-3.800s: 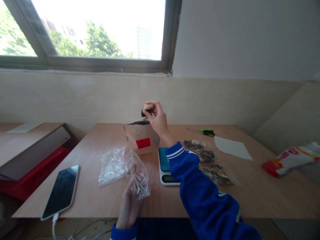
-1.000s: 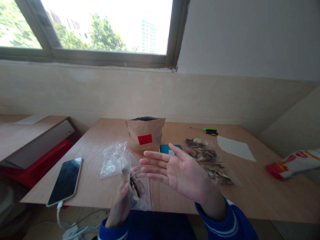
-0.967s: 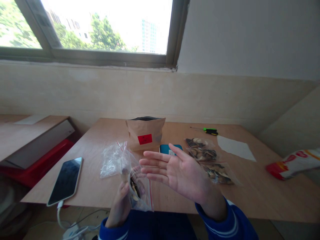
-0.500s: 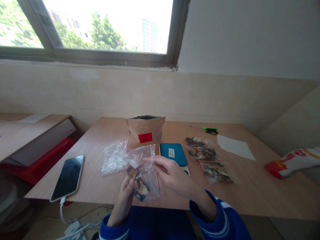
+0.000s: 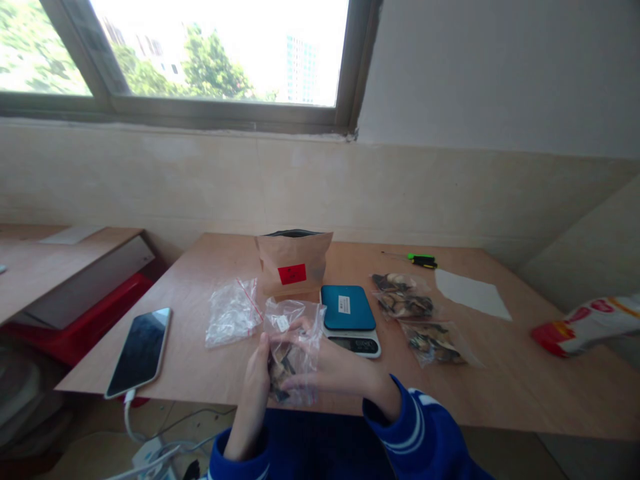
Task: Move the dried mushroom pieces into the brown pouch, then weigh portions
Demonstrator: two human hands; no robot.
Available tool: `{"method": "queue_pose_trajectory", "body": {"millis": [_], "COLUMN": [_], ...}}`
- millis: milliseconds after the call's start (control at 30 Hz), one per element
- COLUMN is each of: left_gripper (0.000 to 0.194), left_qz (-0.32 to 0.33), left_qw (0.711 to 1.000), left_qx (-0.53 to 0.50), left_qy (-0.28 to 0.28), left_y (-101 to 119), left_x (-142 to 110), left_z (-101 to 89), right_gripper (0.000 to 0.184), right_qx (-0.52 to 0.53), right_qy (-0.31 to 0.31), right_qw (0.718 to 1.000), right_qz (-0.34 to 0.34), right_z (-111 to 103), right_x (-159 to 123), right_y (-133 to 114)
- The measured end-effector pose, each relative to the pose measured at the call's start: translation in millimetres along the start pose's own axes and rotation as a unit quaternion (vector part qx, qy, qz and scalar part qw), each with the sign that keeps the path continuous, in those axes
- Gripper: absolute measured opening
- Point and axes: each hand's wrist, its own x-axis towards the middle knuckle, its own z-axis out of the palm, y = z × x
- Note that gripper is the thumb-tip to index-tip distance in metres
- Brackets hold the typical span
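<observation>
Near the table's front edge, a clear zip bag [image 5: 300, 350] holds dark and pale dried slices [image 5: 281, 375] that look like mushroom. My left hand [image 5: 256, 373] is closed on the bag's left side, thumb up along its edge. From the right, my right hand [image 5: 340, 367] grips the bag, its fingers blurred by the plastic; whether they lie inside or behind it I cannot tell. Just beyond, a small digital scale [image 5: 349, 308] with a blue plate shows a lit display. A brown stand-up pouch [image 5: 293, 260] with a red label stands open at the back.
Empty clear zip bags [image 5: 230, 313] lie to the left, with a phone [image 5: 140, 350] on a cable further left. Filled bags of slices [image 5: 434, 343] are on the right, near a screwdriver [image 5: 423, 260], a white paper [image 5: 473, 293] and a red-and-white package [image 5: 585, 327].
The bag has swung down and slightly right. My right hand has moved lower and left against it, with its fingers now seen through the plastic. The scale's display has come into view.
</observation>
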Motion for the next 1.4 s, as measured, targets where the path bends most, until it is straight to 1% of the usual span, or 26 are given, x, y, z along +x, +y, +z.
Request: {"method": "queue_pose_trajectory", "body": {"millis": [67,133,167,200,333,400,500,633,733,900,1000,1067,1167,1267,1333,1400], "left_gripper": [0.018,0.023,0.025,0.028,0.04,0.045,0.043,0.04,0.045,0.039,0.046,0.05,0.051,0.05,0.049,0.049], "left_qz": [0.026,0.038,0.038,0.039,0.036,0.028,0.021,0.02,-0.004,-0.039,-0.059,-0.08,-0.085,-0.079,-0.084,-0.081], "left_qw": [0.999,0.999,0.999,0.999,0.999,0.999,0.999,1.0,1.0,0.999,0.998,0.995,0.994,0.995,0.995,0.995], "left_qx": [0.022,0.015,0.011,0.012,0.034,0.034,0.028,0.012,0.01,-0.025,-0.021,-0.015,-0.021,-0.038,-0.042,-0.048], "left_qy": [0.01,-0.005,-0.016,-0.021,-0.011,-0.019,-0.019,-0.006,0.0,-0.022,-0.032,-0.049,-0.068,-0.056,-0.043,-0.031], "left_y": [4.6,8.5,9.6,10.0,5.4,2.0,0.0,2.3,2.0,-5.1,-8.8,-9.1,-7.1,-4.4,-2.2,1.4], "left_x": [-3.2,-5.8,-6.4,-6.5,-2.5,0.4,2.8,0.4,-0.2,5.5,5.6,3.8,1.3,1.3,1.6,0.4], "left_z": [4.7,8.5,9.6,10.1,7.7,6.3,7.1,10.6,11.3,12.8,13.0,12.1,10.4,10.2,11.3,13.0], "right_gripper": [0.033,0.02,0.017,0.015,0.015,0.015,0.017,0.02,0.021,0.022,0.024,0.025,0.03,0.028,0.024,0.021], "right_qx": [0.003,0.01,0.014,0.017,0.039,0.062,0.078,0.058,0.048,0.053,0.035,0.017,-0.03,-0.07,-0.081,-0.081], "right_qy": [0.021,0.042,0.047,0.05,0.055,0.063,0.092,0.152,0.14,0.054,0.008,-0.008,-0.007,-0.005,0.025,0.078], "right_qw": [1.0,0.999,0.999,0.999,0.998,0.996,0.993,0.986,0.989,0.997,0.999,1.0,0.999,0.996,0.995,0.992], "right_qz": [-0.001,-0.004,-0.006,-0.008,-0.009,-0.006,0.001,0.019,0.013,-0.018,-0.017,-0.019,-0.028,-0.048,-0.055,-0.055], "right_z": [2.4,5.0,6.2,7.3,9.3,8.4,5.1,-0.8,-3.1,3.0,8.8,11.5,12.1,7.1,0.4,-9.3], "right_x": [2.0,4.5,5.6,6.5,7.3,6.6,5.0,2.7,2.2,6.4,9.0,9.6,9.4,8.4,7.1,5.2], "right_y": [1.2,2.6,3.3,4.0,5.3,5.2,6.4,10.7,12.4,10.4,10.3,11.7,14.8,16.6,16.2,13.5]}}
